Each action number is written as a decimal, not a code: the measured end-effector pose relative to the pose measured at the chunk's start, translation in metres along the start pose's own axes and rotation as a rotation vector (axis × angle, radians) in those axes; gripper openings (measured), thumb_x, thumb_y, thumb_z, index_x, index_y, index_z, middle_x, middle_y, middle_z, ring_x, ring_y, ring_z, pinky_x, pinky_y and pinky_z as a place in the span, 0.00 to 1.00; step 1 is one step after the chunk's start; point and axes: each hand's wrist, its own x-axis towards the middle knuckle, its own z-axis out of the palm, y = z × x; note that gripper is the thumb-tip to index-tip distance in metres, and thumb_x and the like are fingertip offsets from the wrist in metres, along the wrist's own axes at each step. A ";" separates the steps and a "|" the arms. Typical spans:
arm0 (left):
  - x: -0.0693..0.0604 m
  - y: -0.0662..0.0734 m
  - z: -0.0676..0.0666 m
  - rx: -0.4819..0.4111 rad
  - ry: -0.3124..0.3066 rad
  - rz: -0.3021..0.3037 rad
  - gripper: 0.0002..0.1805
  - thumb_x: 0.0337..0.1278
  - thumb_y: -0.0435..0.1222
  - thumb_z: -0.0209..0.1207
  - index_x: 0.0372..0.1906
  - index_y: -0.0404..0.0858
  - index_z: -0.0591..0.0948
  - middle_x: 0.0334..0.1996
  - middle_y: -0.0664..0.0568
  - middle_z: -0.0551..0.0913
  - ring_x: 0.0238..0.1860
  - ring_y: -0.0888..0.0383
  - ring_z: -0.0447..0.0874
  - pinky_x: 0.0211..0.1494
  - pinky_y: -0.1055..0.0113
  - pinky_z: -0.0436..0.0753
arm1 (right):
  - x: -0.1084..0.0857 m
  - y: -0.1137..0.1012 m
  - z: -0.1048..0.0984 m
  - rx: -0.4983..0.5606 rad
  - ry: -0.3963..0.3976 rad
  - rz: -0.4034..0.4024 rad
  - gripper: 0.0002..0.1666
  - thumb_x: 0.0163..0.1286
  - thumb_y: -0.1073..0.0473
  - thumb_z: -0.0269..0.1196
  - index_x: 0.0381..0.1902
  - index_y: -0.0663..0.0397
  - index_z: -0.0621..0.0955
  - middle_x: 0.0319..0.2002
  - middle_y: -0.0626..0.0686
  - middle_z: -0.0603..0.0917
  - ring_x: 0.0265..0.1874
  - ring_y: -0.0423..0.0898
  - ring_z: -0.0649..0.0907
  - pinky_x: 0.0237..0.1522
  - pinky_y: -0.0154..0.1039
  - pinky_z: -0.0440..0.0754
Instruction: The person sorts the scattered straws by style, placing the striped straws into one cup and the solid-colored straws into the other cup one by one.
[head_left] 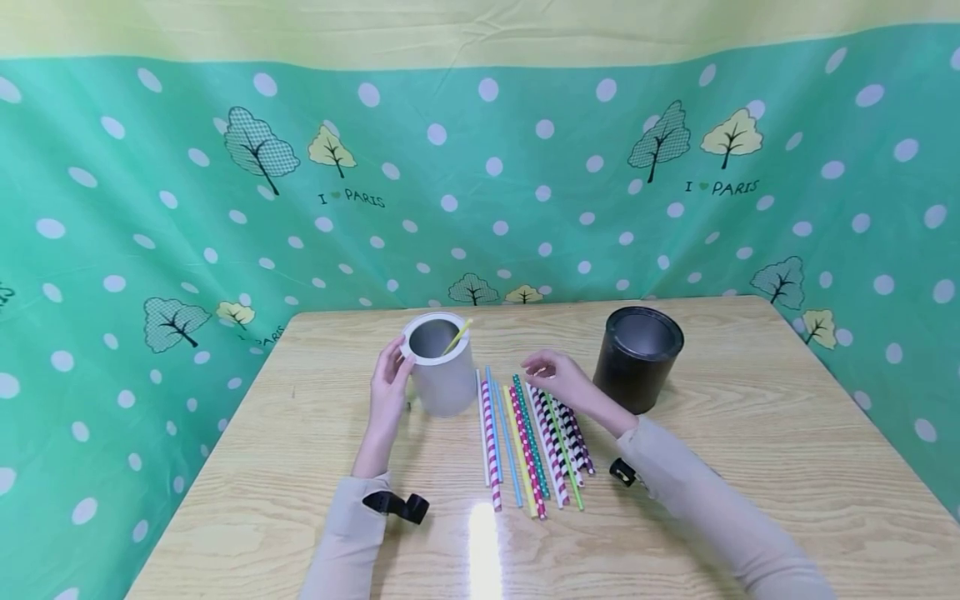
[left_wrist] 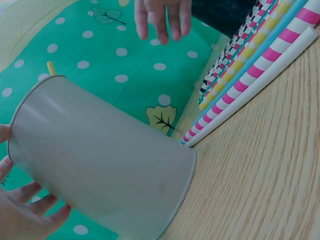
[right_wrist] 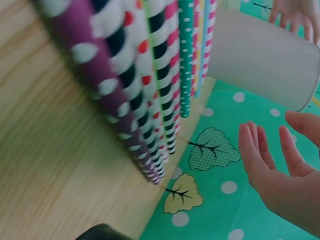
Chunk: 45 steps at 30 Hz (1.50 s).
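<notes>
My left hand (head_left: 390, 385) rests against the left side of a light grey canister (head_left: 444, 385), its fingertips on the wall and rim. A yellow straw (head_left: 457, 335) leans inside it and sticks out over the rim. In the left wrist view the fingers touch the canister's side (left_wrist: 100, 160). My right hand (head_left: 558, 377) hangs above the upper ends of patterned straws lying side by side on the table, with nothing between its fingers. Among them are a lime green straw (head_left: 564, 454), a yellow one (head_left: 519, 454) and a purple dotted one (right_wrist: 105, 85).
A black canister (head_left: 637, 360) stands to the right of the straws, close to my right forearm. The wooden table (head_left: 757, 433) ends at a green dotted curtain (head_left: 525, 183). Each wrist wears a small black camera on a band.
</notes>
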 end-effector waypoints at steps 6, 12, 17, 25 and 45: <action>0.000 0.002 0.000 -0.011 -0.001 -0.012 0.23 0.60 0.30 0.48 0.61 0.33 0.62 0.61 0.41 0.63 0.61 0.49 0.60 0.59 0.70 0.66 | -0.004 0.009 -0.002 -0.046 -0.036 0.002 0.17 0.61 0.66 0.56 0.48 0.65 0.74 0.41 0.60 0.78 0.40 0.51 0.77 0.43 0.40 0.77; -0.005 0.015 0.005 0.009 -0.012 -0.012 0.23 0.61 0.27 0.46 0.61 0.29 0.59 0.61 0.36 0.61 0.62 0.44 0.58 0.60 0.68 0.66 | -0.008 0.016 -0.004 -0.091 -0.066 0.001 0.16 0.60 0.67 0.57 0.48 0.65 0.75 0.42 0.61 0.78 0.40 0.52 0.78 0.42 0.42 0.77; -0.008 0.020 0.007 0.014 -0.006 -0.015 0.23 0.61 0.27 0.46 0.60 0.28 0.60 0.61 0.36 0.61 0.62 0.44 0.58 0.63 0.61 0.62 | -0.010 0.020 -0.005 -0.117 -0.087 0.008 0.17 0.59 0.68 0.57 0.48 0.64 0.74 0.43 0.61 0.77 0.40 0.51 0.77 0.40 0.42 0.78; -0.002 0.005 0.001 -0.015 -0.003 -0.016 0.23 0.60 0.29 0.48 0.61 0.31 0.61 0.61 0.39 0.63 0.61 0.48 0.60 0.61 0.65 0.64 | -0.013 0.027 -0.007 -0.161 -0.115 -0.017 0.17 0.59 0.69 0.56 0.48 0.66 0.74 0.42 0.62 0.78 0.39 0.52 0.78 0.40 0.42 0.78; 0.000 0.001 0.000 0.004 -0.002 0.002 0.23 0.60 0.31 0.49 0.60 0.33 0.62 0.60 0.40 0.65 0.60 0.49 0.62 0.57 0.72 0.68 | -0.018 0.039 -0.009 -0.150 -0.145 -0.050 0.17 0.58 0.71 0.55 0.46 0.71 0.74 0.40 0.64 0.78 0.40 0.54 0.78 0.41 0.44 0.77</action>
